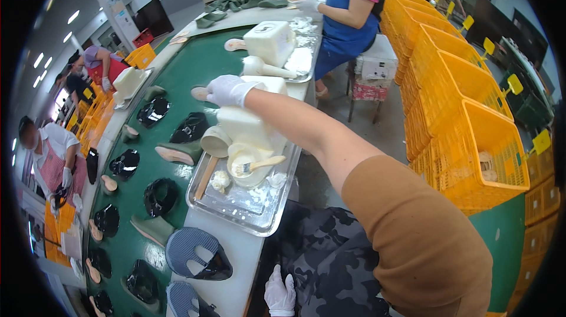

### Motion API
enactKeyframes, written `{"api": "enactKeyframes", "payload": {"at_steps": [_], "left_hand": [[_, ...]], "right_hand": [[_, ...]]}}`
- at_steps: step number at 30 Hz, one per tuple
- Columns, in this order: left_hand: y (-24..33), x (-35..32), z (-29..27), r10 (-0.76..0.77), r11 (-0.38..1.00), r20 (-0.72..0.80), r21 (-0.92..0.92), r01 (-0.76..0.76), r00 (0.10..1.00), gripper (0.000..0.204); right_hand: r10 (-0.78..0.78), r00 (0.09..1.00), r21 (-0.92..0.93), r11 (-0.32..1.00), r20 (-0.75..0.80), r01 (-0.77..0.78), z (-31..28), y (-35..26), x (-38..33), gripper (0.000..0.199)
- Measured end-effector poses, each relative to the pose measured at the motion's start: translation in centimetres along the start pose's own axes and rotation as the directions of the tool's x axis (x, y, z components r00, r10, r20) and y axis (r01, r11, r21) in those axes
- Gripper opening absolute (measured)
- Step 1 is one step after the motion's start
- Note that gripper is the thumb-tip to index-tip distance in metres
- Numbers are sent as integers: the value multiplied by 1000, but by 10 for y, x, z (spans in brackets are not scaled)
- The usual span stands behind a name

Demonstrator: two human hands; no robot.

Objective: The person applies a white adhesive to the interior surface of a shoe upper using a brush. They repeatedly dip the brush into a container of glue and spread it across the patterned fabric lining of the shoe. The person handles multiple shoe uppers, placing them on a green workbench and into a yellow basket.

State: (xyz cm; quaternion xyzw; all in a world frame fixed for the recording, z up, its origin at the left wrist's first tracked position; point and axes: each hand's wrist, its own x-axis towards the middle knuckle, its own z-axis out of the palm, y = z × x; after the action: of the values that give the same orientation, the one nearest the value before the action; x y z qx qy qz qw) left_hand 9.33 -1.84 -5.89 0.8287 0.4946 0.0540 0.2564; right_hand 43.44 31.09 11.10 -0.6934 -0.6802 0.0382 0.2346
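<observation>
One right hand (231, 90) holding sole (198, 93), block (243, 127) edge near, wide green surface (188, 60)

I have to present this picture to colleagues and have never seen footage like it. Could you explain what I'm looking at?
There is no machine arm here: a person works with their own hands. The single picture comes from a wide fisheye camera on that person's head, looking down, so straight edges bend near the rim.

The white-gloved right hand reaches across to a small, pale tan, sole-shaped piece at its fingertips; its grip is hard to judge. The white-gloved left hand lies low, by grey camouflage-patterned fabric, with nothing visible in it.

Glossy black shoe parts lie on a long green surface. Nearer is a shiny metal tray with a pale-handled brush.
</observation>
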Motion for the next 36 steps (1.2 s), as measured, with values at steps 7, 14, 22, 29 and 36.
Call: {"api": "enactKeyframes", "payload": {"at_steps": [7, 14, 22, 29, 36], "left_hand": [[-9, -1, 6, 60, 998, -25, -16, -60, 998, 46], [-3, -4, 2, 60, 990, -13, -125, -61, 998, 45], [-6, -1, 3, 62, 989, 10, -134, -60, 998, 45], [-13, 1, 8, 63, 997, 8, -49, -63, 998, 46], [-12, 0, 0, -13, 997, -30, -73, 11, 999, 42]], "right_hand": [[-72, 997, -45, 996, 12, 72, 5, -4, 4, 25], [-16, 999, -37, 999, 28, 17, -5, -5, -5, 25], [6, 1000, -2, 1000, -1, -6, 0, 4, -2, 36], [-53, 997, 9, 999, -60, 54, 1, 5, 0, 46], [-30, 992, 22, 999, 122, 28, 10, 12, 14, 41]]}}
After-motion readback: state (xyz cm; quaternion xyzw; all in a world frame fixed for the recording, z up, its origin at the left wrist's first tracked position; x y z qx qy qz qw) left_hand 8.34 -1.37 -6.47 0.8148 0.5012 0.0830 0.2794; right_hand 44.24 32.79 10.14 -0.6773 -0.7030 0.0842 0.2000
